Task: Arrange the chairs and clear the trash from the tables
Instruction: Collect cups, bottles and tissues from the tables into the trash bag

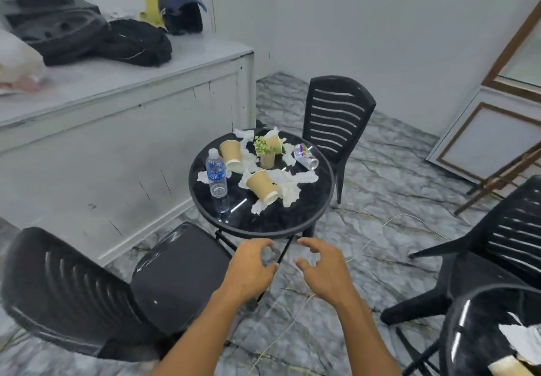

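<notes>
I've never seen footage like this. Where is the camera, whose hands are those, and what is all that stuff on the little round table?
There is no machine here. A person wears one wide-angle camera on the head, looking forward and down, so you see their own left hand and right hand. Both hover in front, fingers loosely curled, holding nothing. On the round black table are paper cups, an upright water bottle, a can on its side, a small plant and crumpled tissues. A black chair stands beyond the table, and others stand nearer.
</notes>
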